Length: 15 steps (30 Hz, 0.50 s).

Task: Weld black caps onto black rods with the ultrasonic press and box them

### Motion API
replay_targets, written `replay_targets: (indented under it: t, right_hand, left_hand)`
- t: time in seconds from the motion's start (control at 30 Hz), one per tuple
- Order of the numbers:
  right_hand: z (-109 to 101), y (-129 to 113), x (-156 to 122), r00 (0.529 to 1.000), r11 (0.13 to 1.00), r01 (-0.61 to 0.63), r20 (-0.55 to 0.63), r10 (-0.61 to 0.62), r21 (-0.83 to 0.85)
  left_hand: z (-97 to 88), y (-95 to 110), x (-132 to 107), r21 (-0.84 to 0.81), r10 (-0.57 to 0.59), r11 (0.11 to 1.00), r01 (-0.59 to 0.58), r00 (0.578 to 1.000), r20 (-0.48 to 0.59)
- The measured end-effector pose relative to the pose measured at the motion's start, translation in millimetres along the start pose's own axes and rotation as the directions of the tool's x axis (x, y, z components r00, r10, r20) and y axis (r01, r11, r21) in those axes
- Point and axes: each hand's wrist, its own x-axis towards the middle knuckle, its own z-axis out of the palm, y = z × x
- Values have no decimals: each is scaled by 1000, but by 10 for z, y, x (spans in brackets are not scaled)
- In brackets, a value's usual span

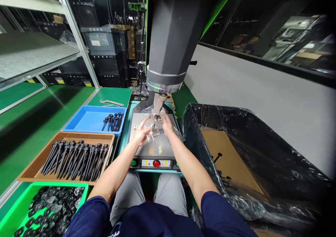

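Both my hands reach onto the grey base plate [157, 147] of a press machine [168, 37], under its metal horn [159, 104]. My left hand [141, 133] pinches a small clear plastic bag [151, 130] beside the fixture. My right hand [167, 124] has its fingers curled on the other side of the same bag, close to the horn tip. What is inside the bag is too small to make out.
To the left lie a blue tray [86, 119] with a few black rods [113, 121], a brown tray [39, 161] full of black rods [76, 158], and a green bin [15, 212] of small black parts. A red button [156, 164] sits on the machine's front. At right stands a box [228, 160] lined with black plastic.
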Motion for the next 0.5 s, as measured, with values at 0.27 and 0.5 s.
replay_targets:
  t: [0.27,0.5]
  right_hand:
    - [-142,115,-5,992,976,-125,-22,123,-180]
    - [-143,309,-206,986,923,56,168,9,-381]
  left_hand:
    - [-37,-75,18,33,10,999,-11,999,40]
    - [-50,-111,30,53,3,999,-4,1000,5]
